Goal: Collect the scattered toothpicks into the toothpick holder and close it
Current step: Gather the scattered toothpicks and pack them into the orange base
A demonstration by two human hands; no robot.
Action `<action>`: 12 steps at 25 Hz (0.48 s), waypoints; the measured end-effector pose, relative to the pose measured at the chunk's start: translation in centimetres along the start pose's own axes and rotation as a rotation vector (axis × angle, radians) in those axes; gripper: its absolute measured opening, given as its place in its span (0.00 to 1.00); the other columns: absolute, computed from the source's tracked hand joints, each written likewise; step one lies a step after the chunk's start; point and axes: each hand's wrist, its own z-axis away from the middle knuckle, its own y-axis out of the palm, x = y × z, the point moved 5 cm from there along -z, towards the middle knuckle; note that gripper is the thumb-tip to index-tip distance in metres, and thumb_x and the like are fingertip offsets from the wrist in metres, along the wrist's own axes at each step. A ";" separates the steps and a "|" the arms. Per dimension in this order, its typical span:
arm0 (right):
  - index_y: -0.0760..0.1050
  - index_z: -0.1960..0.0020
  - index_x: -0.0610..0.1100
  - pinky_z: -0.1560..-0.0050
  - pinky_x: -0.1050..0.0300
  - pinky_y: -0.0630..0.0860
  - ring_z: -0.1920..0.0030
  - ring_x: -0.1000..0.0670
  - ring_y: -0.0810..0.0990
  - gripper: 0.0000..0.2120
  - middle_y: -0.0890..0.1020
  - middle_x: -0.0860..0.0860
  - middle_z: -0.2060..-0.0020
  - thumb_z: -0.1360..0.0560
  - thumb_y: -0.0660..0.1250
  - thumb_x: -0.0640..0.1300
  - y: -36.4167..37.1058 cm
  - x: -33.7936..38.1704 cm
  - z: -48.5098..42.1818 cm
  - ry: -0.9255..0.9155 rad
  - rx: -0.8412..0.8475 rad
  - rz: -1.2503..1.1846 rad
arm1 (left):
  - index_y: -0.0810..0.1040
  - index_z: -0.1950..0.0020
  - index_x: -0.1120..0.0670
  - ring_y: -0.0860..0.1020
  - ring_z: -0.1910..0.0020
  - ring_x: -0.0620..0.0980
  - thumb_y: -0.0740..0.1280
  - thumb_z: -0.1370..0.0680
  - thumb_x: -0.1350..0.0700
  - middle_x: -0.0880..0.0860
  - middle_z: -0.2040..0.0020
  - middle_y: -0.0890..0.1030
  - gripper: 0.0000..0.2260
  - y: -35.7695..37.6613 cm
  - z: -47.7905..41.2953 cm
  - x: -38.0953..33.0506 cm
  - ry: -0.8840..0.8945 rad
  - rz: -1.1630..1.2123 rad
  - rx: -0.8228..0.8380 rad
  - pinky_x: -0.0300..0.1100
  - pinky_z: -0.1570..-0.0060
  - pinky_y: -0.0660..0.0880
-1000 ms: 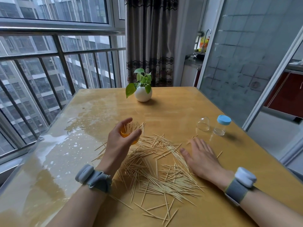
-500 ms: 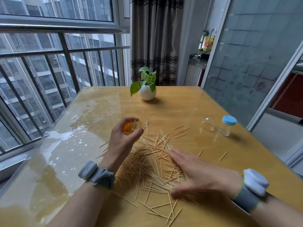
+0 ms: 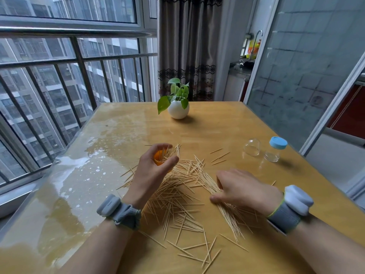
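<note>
The toothpick holder (image 3: pixel 159 156) is orange, and the toothpicks (image 3: pixel 183 186) are pale straw. The table (image 3: pixel 207 131) is honey-yellow wood. A far white pot (image 3: pixel 178 110) carries green leaves (image 3: pixel 164 101). On the right, a clear jar (image 3: pixel 273 155) has a sky-blue cap (image 3: pixel 278 142). The far curtain (image 3: pixel 187 46) is grey-brown with dark lace bands.

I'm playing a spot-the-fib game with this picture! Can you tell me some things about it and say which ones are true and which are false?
1. The left hand holds an orange toothpick holder. True.
2. Every toothpick has been picked up. False: lots of toothpicks lie scattered on the table.
3. The right hand is on top of the toothpicks. True.
4. The plant grows in a black pot. False: the plant pot is white.
</note>
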 end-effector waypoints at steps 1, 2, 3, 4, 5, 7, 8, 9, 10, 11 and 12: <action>0.76 0.52 0.43 0.58 0.52 0.74 0.57 0.46 0.77 0.18 0.79 0.50 0.59 0.26 0.69 0.59 -0.1 0.1 -0.2 0.002 -0.003 0.000 | 0.80 0.44 0.42 0.81 0.58 0.60 0.74 0.34 0.39 0.49 0.52 0.81 0.20 0.1 0.0 0.1 0.008 -0.019 0.009 0.59 0.53 0.81; 0.77 0.54 0.42 0.60 0.53 0.73 0.59 0.46 0.77 0.16 0.77 0.50 0.63 0.26 0.69 0.56 -0.3 0.1 -0.6 0.003 -0.008 0.001 | 0.80 0.43 0.41 0.81 0.57 0.62 0.74 0.33 0.39 0.49 0.52 0.81 0.20 0.1 -0.1 0.4 0.011 -0.040 0.017 0.60 0.52 0.81; 0.77 0.58 0.42 0.63 0.55 0.71 0.61 0.45 0.75 0.13 0.75 0.50 0.66 0.26 0.69 0.53 -0.3 0.1 -0.9 0.007 -0.010 -0.002 | 0.79 0.43 0.41 0.81 0.57 0.62 0.74 0.33 0.39 0.48 0.51 0.82 0.20 0.2 -0.1 0.6 0.013 -0.060 0.023 0.60 0.52 0.81; 0.75 0.61 0.43 0.64 0.55 0.69 0.62 0.45 0.74 0.11 0.73 0.50 0.68 0.26 0.69 0.50 -0.3 -0.1 -1.4 0.014 -0.007 -0.010 | 0.79 0.43 0.40 0.81 0.57 0.60 0.74 0.32 0.39 0.48 0.50 0.82 0.19 0.2 -0.2 0.7 0.014 -0.075 0.026 0.60 0.51 0.81; 0.74 0.63 0.44 0.64 0.55 0.69 0.62 0.44 0.74 0.11 0.73 0.50 0.69 0.27 0.68 0.49 -0.2 -0.3 -1.8 0.024 0.005 -0.025 | 0.79 0.43 0.40 0.82 0.56 0.57 0.74 0.32 0.38 0.47 0.49 0.82 0.20 0.3 -0.3 0.8 0.015 -0.085 0.028 0.59 0.51 0.81; 0.73 0.66 0.43 0.64 0.55 0.70 0.63 0.44 0.74 0.11 0.73 0.49 0.70 0.29 0.68 0.47 -0.1 -0.8 -2.7 0.026 0.037 -0.078 | 0.79 0.42 0.40 0.82 0.55 0.54 0.74 0.33 0.37 0.46 0.47 0.81 0.21 0.4 -0.3 0.9 0.011 -0.097 0.039 0.56 0.50 0.81; 0.74 0.66 0.43 0.66 0.56 0.69 0.65 0.45 0.73 0.11 0.73 0.48 0.70 0.29 0.68 0.47 0.0 -1.0 -3.0 0.017 0.048 -0.111 | 0.78 0.41 0.40 0.82 0.54 0.53 0.74 0.34 0.35 0.46 0.46 0.81 0.23 0.5 -0.3 0.8 0.009 -0.106 0.054 0.54 0.50 0.81; 0.74 0.67 0.43 0.68 0.57 0.67 0.66 0.46 0.71 0.10 0.73 0.48 0.70 0.29 0.68 0.47 -0.1 -1.3 -3.3 0.005 0.055 -0.152 | 0.78 0.40 0.41 0.82 0.55 0.52 0.74 0.35 0.34 0.46 0.45 0.80 0.26 0.6 -0.2 0.8 0.007 -0.118 0.075 0.50 0.52 0.82; 0.74 0.67 0.44 0.70 0.57 0.65 0.68 0.48 0.70 0.10 0.72 0.48 0.71 0.29 0.67 0.46 -0.2 -1.7 -3.5 -0.001 0.060 -0.211 | 0.76 0.38 0.43 0.82 0.55 0.51 0.75 0.36 0.34 0.47 0.44 0.79 0.29 0.8 -0.1 0.7 0.001 -0.131 0.102 0.45 0.54 0.82; 0.74 0.67 0.45 0.70 0.58 0.64 0.70 0.50 0.69 0.10 0.72 0.49 0.72 0.28 0.67 0.46 -0.3 -2.1 -3.7 -0.003 0.061 -0.288 | 0.75 0.36 0.44 0.82 0.56 0.50 0.76 0.35 0.35 0.47 0.43 0.78 0.31 1.1 -0.1 0.6 -0.009 -0.143 0.133 0.41 0.56 0.80; 0.75 0.67 0.45 0.70 0.58 0.65 0.71 0.51 0.70 0.11 0.73 0.50 0.72 0.27 0.68 0.46 -0.6 -2.5 -3.9 -0.004 0.056 -0.378 | 0.73 0.34 0.45 0.81 0.55 0.48 0.77 0.34 0.38 0.47 0.42 0.77 0.32 1.3 -0.1 0.6 -0.021 -0.149 0.172 0.38 0.58 0.79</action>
